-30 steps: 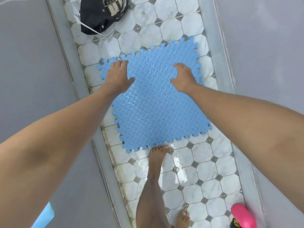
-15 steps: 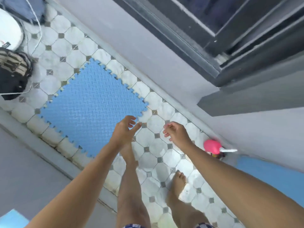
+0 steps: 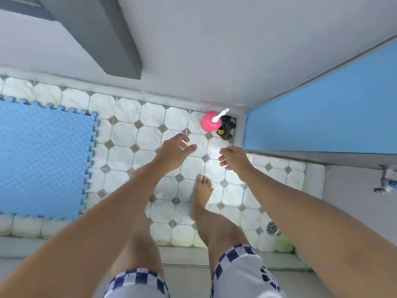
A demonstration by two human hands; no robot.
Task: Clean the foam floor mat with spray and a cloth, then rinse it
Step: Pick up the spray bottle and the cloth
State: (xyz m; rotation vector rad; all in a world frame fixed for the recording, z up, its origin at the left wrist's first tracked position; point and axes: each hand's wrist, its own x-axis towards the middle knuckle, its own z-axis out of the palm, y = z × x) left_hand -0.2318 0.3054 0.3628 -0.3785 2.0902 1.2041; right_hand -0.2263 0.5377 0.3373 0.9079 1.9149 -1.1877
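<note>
The blue foam floor mat (image 3: 43, 155) with jigsaw edges lies flat on the tiled floor at the left. A pink spray bottle (image 3: 209, 123) with a white nozzle stands in the far corner by the wall. Both arms reach forward over the tiles. My left hand (image 3: 174, 151) hangs in the air with relaxed fingers, holding nothing, a little short of the bottle. My right hand (image 3: 233, 158) is beside it, fingers loosely curled and empty. No cloth is visible.
A dark object (image 3: 227, 127) sits in the corner behind the bottle. A blue panel (image 3: 322, 117) runs along the right. A floor drain (image 3: 272, 227) is at the lower right, a tap fitting (image 3: 386, 179) on the right wall. My bare feet stand on the wet tiles (image 3: 150, 130).
Both hands have left the mat, and the view has swung right toward the corner. The hands now reach toward the pink bottle, and the mat lies off to the left.
</note>
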